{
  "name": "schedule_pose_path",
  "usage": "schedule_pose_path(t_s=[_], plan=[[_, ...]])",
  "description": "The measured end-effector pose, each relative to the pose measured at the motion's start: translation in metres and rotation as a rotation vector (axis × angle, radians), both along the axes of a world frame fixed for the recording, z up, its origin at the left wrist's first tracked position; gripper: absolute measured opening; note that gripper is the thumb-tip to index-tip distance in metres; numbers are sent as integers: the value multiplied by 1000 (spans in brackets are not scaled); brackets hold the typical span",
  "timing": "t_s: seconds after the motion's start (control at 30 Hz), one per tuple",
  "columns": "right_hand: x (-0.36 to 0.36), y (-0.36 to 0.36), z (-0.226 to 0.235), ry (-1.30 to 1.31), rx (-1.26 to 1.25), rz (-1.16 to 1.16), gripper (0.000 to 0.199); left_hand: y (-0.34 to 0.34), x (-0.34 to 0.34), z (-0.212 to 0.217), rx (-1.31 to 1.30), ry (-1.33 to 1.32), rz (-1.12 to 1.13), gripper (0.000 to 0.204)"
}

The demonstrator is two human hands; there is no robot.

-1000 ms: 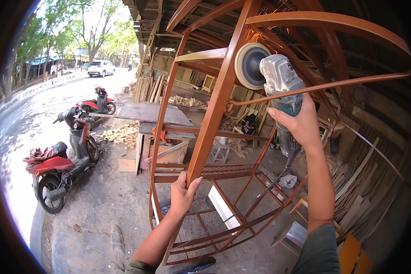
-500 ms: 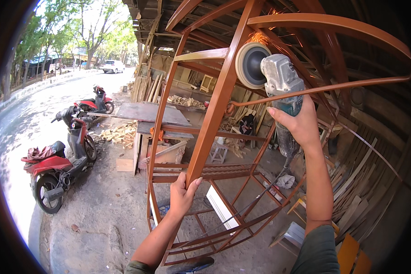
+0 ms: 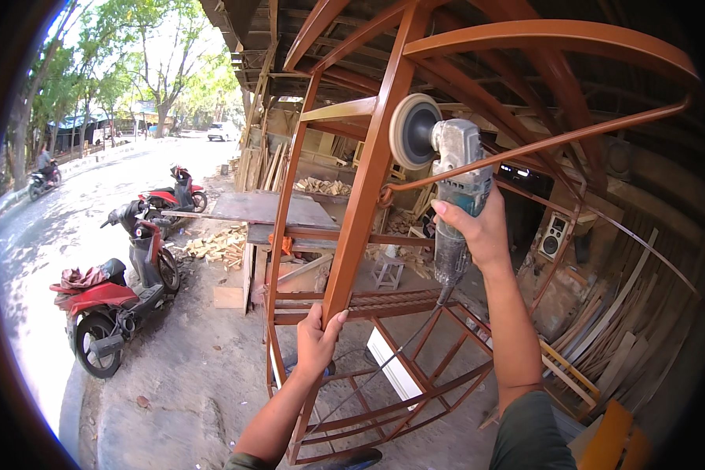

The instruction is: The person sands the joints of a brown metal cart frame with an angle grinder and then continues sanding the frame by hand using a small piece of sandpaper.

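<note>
A tall brown-painted metal frame [image 3: 364, 204] with curved bars at its top stands before me. My left hand [image 3: 318, 345] is closed round the lower part of its thick upright. In my right hand [image 3: 478, 227] is a grey and teal angle grinder [image 3: 456, 153], gripped by its body and held up behind a thin curved rod of the frame. The grinder's round disc [image 3: 414, 131] is close to the upright; whether it touches the metal cannot be made out. No sparks show. A cord runs down from the tool past a white panel [image 3: 392, 364] in the frame's lower part.
Two red motorbikes [image 3: 121, 313] are parked at the left beside the road, where a rider [image 3: 45, 168] passes. A work table [image 3: 262, 207] stands behind the frame near scattered wood offcuts [image 3: 215, 243]. Long wooden strips [image 3: 603, 337] lean at the right, near a speaker [image 3: 554, 235].
The orange sparks by the disc have stopped. My right hand and the grinder have shifted left and slightly down in view. My left hand keeps its hold on the upright.
</note>
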State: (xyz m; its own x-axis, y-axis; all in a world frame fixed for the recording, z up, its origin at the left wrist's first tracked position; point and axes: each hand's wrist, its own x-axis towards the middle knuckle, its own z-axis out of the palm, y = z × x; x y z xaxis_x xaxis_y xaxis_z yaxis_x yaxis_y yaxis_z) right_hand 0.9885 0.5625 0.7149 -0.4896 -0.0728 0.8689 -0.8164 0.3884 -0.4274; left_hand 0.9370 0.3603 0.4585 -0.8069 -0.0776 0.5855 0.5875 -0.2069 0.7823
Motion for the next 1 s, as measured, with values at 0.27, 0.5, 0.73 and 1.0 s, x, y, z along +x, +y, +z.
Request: schedule_pose_path(t_s=[0.27, 0.5, 0.73, 1.0], plan=[[-15, -1, 5, -27, -110, 100, 52, 2, -1, -1, 27, 4, -32, 25], [-20, -2, -14, -80, -174, 225, 42, 5, -3, -4, 46, 32, -56, 22], [-34, 6, -14, -73, -260, 270, 39, 5, -1, -3, 42, 15, -57, 22], [-15, 5, 5, 47, -81, 118, 57, 4, -7, -7, 28, 26, -39, 22]])
